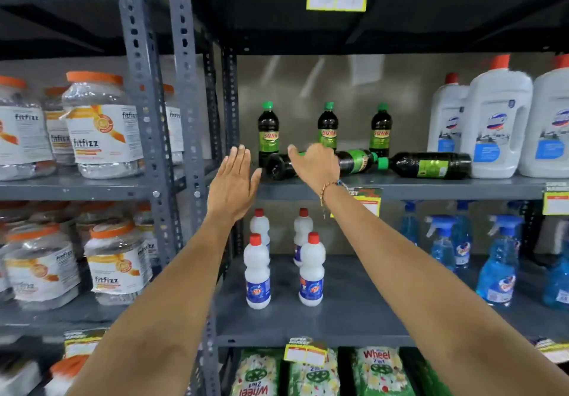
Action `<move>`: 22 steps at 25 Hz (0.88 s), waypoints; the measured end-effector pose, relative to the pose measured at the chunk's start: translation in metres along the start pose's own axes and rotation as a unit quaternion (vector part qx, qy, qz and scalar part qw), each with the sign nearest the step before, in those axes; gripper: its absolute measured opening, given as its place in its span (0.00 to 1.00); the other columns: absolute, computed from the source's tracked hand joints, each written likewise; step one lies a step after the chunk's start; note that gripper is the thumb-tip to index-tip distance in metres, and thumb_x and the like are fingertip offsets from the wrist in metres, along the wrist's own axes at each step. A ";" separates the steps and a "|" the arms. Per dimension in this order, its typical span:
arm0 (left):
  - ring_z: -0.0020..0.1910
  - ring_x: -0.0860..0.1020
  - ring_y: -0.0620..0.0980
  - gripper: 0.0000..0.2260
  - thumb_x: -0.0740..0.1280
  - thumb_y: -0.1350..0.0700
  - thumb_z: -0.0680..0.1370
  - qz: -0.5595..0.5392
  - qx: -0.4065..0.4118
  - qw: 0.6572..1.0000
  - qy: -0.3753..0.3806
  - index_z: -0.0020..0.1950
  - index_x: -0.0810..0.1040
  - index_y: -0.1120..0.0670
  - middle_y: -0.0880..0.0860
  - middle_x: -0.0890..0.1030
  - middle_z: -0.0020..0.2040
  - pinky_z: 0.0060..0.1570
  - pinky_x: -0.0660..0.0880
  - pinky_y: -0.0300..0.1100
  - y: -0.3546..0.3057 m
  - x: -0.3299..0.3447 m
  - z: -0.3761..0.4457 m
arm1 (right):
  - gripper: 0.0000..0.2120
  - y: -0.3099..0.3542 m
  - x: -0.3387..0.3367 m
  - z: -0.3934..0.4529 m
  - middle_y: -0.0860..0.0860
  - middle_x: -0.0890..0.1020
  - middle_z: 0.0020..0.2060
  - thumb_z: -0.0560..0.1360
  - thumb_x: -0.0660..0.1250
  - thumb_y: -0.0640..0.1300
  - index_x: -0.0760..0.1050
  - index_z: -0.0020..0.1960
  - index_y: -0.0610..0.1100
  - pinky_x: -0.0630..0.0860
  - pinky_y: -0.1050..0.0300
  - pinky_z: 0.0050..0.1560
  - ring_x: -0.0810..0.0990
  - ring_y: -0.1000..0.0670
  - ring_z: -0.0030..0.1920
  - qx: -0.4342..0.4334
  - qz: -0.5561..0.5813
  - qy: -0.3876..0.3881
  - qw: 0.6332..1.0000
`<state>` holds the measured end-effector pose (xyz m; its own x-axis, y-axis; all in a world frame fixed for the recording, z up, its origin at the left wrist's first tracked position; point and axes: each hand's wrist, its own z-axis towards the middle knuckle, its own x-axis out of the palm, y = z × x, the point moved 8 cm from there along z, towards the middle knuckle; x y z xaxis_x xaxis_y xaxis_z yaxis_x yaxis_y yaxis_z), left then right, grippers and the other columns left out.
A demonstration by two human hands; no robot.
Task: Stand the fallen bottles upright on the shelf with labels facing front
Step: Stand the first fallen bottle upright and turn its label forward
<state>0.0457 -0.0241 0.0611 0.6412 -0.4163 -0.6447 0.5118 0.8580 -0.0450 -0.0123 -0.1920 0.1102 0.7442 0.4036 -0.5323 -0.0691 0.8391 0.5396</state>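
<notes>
Two dark bottles with green caps and green labels lie on their sides on the grey shelf. My right hand is clasped over the middle of the left fallen bottle, whose cap points right. The right fallen bottle lies beside it, cap pointing left, untouched. Three matching bottles stand upright behind them: one at the left, one in the middle, one at the right. My left hand hovers flat, fingers spread, just left of the fallen bottle's base.
Large white jugs with red caps stand at the shelf's right end. A grey perforated upright is just left of my left hand. White bottles and blue spray bottles fill the shelf below. Jars sit on the left rack.
</notes>
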 end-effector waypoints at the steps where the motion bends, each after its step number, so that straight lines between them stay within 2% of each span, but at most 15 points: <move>1: 0.77 0.50 0.51 0.26 0.46 0.46 0.83 -0.003 -0.005 1.000 -0.003 0.77 0.54 0.60 0.57 0.55 0.77 0.76 0.47 0.44 0.010 0.004 -0.003 | 0.24 0.010 0.007 0.004 0.40 0.81 0.37 0.77 0.58 0.57 0.66 0.29 0.41 0.68 0.55 0.38 0.79 0.39 0.41 0.008 0.002 -0.002 1.000; 2: 0.77 0.52 0.52 0.26 0.47 0.47 0.83 -0.012 -0.002 1.000 -0.008 0.76 0.57 0.60 0.57 0.58 0.77 0.76 0.49 0.46 0.019 0.007 -0.005 | 0.23 0.019 0.011 0.008 0.39 0.83 0.41 0.77 0.58 0.58 0.69 0.32 0.41 0.69 0.55 0.39 0.81 0.39 0.45 0.016 -0.017 -0.015 1.000; 4: 0.73 0.63 0.57 0.24 0.49 0.48 0.82 0.010 0.021 0.999 -0.035 0.72 0.66 0.61 0.59 0.69 0.72 0.74 0.58 0.49 0.030 0.017 -0.016 | 0.24 0.035 0.024 0.019 0.39 0.84 0.46 0.76 0.56 0.60 0.75 0.38 0.41 0.71 0.54 0.41 0.82 0.38 0.49 0.029 -0.056 -0.006 0.998; 6: 0.63 0.73 0.59 0.21 0.50 0.48 0.81 0.030 0.042 0.996 -0.068 0.64 0.73 0.60 0.59 0.77 0.62 0.66 0.66 0.51 0.035 0.024 -0.023 | 0.26 0.044 0.046 0.025 0.41 0.83 0.50 0.75 0.57 0.62 0.78 0.44 0.40 0.72 0.54 0.41 0.81 0.39 0.52 0.035 -0.134 0.035 0.990; 7: 0.59 0.75 0.59 0.20 0.51 0.48 0.81 0.034 0.048 0.995 -0.083 0.60 0.74 0.60 0.58 0.79 0.58 0.63 0.68 0.52 0.037 0.025 -0.025 | 0.26 0.047 0.055 0.028 0.42 0.82 0.52 0.74 0.60 0.62 0.79 0.49 0.40 0.74 0.53 0.42 0.81 0.40 0.54 0.040 -0.167 0.056 0.984; 10: 0.53 0.77 0.58 0.18 0.53 0.49 0.81 0.041 0.047 0.990 -0.126 0.57 0.75 0.59 0.58 0.80 0.54 0.60 0.70 0.52 0.040 0.023 -0.028 | 0.23 0.051 0.068 0.033 0.44 0.80 0.57 0.71 0.69 0.55 0.77 0.58 0.38 0.80 0.50 0.48 0.79 0.41 0.58 0.055 -0.238 0.092 0.965; 13: 0.52 0.77 0.58 0.17 0.54 0.49 0.81 0.043 0.057 0.986 -0.153 0.56 0.76 0.59 0.58 0.80 0.54 0.61 0.69 0.51 0.043 0.027 -0.030 | 0.23 0.050 0.072 0.038 0.43 0.79 0.60 0.71 0.69 0.52 0.75 0.60 0.38 0.78 0.52 0.53 0.78 0.42 0.61 0.047 -0.275 0.110 0.954; 15: 0.53 0.77 0.57 0.17 0.54 0.49 0.80 0.043 0.062 0.983 -0.165 0.57 0.76 0.59 0.57 0.80 0.54 0.61 0.68 0.51 0.043 0.028 -0.030 | 0.29 0.051 0.072 0.038 0.42 0.78 0.63 0.72 0.68 0.58 0.73 0.63 0.39 0.74 0.51 0.57 0.76 0.41 0.64 0.048 -0.300 0.152 0.941; 18: 0.53 0.77 0.57 0.17 0.54 0.49 0.80 0.045 0.063 0.984 -0.162 0.57 0.76 0.58 0.57 0.80 0.55 0.61 0.69 0.51 0.043 0.029 -0.029 | 0.37 0.059 0.081 0.038 0.42 0.74 0.65 0.74 0.58 0.68 0.71 0.66 0.38 0.71 0.48 0.63 0.72 0.39 0.68 0.054 -0.309 0.187 0.931; 20: 0.52 0.77 0.57 0.17 0.54 0.49 0.80 0.041 0.073 0.983 -0.164 0.56 0.76 0.58 0.57 0.80 0.55 0.60 0.69 0.50 0.044 0.030 -0.030 | 0.34 0.055 0.085 0.041 0.43 0.75 0.64 0.77 0.55 0.65 0.72 0.65 0.37 0.74 0.48 0.58 0.74 0.40 0.66 0.088 -0.278 0.159 0.943; 22: 0.52 0.77 0.57 0.17 0.55 0.49 0.80 0.039 0.081 0.981 -0.170 0.56 0.76 0.58 0.57 0.80 0.54 0.59 0.69 0.50 0.044 0.028 -0.031 | 0.27 0.050 0.088 0.041 0.44 0.78 0.61 0.76 0.62 0.60 0.75 0.61 0.38 0.77 0.49 0.48 0.78 0.41 0.60 0.111 -0.253 0.127 0.952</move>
<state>0.0686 0.0113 0.0172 0.8219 -0.4514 -0.3475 0.5200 0.8436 0.1340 0.0771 -0.1301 0.1172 0.4574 0.0665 -0.8868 0.4196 0.8630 0.2812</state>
